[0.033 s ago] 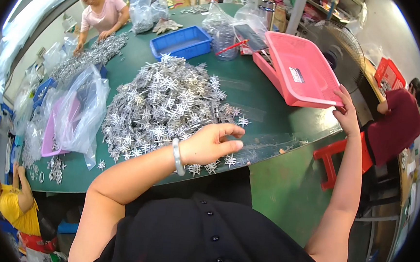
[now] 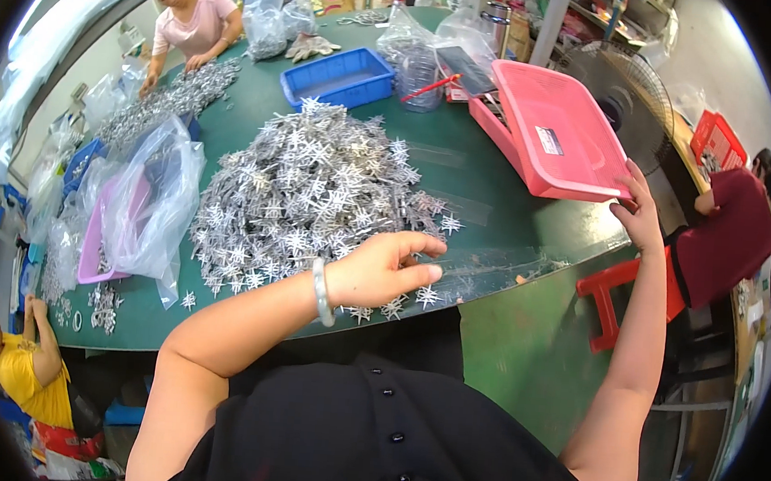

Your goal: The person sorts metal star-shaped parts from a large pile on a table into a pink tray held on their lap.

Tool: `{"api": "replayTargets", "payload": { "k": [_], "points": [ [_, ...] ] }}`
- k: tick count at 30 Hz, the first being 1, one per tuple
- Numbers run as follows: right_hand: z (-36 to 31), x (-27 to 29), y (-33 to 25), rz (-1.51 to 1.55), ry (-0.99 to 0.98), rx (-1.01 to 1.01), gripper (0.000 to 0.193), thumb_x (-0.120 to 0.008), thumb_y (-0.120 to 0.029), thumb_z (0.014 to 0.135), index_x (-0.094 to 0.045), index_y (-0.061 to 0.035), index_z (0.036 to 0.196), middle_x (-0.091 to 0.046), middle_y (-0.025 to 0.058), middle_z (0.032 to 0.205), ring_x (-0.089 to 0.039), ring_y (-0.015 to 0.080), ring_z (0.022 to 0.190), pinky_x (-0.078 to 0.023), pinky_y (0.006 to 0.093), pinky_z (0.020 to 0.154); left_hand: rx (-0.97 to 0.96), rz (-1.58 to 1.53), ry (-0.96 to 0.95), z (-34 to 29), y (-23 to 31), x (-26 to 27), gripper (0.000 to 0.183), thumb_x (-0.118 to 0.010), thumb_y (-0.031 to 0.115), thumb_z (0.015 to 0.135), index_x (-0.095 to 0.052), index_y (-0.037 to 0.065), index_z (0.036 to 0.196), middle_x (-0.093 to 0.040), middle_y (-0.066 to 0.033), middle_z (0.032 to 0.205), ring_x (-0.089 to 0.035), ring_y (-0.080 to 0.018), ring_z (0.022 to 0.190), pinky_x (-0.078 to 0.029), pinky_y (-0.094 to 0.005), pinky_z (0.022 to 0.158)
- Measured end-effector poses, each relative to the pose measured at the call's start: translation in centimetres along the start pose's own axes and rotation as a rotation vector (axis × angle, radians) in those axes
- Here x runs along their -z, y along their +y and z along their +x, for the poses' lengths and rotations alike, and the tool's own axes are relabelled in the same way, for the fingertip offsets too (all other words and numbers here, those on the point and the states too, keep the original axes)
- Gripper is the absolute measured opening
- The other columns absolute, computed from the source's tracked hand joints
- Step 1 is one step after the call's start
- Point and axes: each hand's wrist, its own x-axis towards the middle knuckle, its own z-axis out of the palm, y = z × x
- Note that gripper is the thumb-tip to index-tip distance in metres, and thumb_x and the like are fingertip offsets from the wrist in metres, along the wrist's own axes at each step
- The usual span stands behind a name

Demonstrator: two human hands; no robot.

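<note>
A big heap of silvery star-shaped metal pieces (image 2: 303,199) lies on the green table in front of me. My left hand (image 2: 381,271), a pale bangle (image 2: 323,292) on its wrist, hovers at the heap's near right edge. Its thumb and fingers are apart, with nothing visible between them. At the right, my right hand (image 2: 640,214) grips the near corner of a pink plastic basket (image 2: 579,151). The basket tilts over another pink container (image 2: 500,141), which it partly hides. Fingers under the rim are hidden.
Beyond the heap stand a blue tray (image 2: 339,78) and a clear plastic jar (image 2: 419,80). Clear bags (image 2: 160,198) and a purple basket (image 2: 95,238) lie left. A fan (image 2: 614,105) and red stool (image 2: 600,305) stand right. Several people work nearby.
The whole view has shifted very slightly. Both hands, the basket and the heap keep their places relative to one another.
</note>
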Motion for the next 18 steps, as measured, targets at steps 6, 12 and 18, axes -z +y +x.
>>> {"api": "replayTargets", "payload": {
  "k": [6,12,18],
  "points": [
    [0.2,2.4,-1.3,-0.179,0.227,0.205,0.012,-0.06,0.003,0.074,-0.057,0.0026,0.085,-0.058,0.0115,0.108,-0.055,0.0189,0.097,-0.042,0.0269,0.082,-0.084,-0.105,0.209,-6.9,-3.5,1.1,0.032,-0.06,0.015,0.084,-0.054,0.001,0.113,-0.058,-0.0038,0.086,-0.052,-0.0069,0.073,-0.045,-0.0234,0.065],
    [4.1,1.0,-6.2,-0.209,0.311,0.378,0.015,-0.05,0.008,0.076,-0.054,0.0023,0.09,-0.056,0.0125,0.112,-0.053,0.0213,0.104,-0.04,0.0281,0.088,-0.017,-0.375,0.385,-13.4,-6.3,1.4,0.03,-0.056,0.01,0.086,-0.053,0.0,0.114,-0.06,-0.0061,0.1,-0.056,-0.0091,0.089,-0.045,-0.0237,0.079],
    [10.3,-2.9,-6.9,-0.063,0.339,0.428,0.012,-0.059,0.001,0.078,-0.059,0.002,0.09,-0.058,0.0109,0.108,-0.055,0.0171,0.098,-0.041,0.0266,0.085,0.017,-0.349,0.534,-16.8,-8.0,1.8,0.029,-0.052,0.003,0.086,-0.051,-0.002,0.115,-0.058,-0.0116,0.106,-0.056,-0.0179,0.096,-0.045,-0.0308,0.087]
  ]
}}
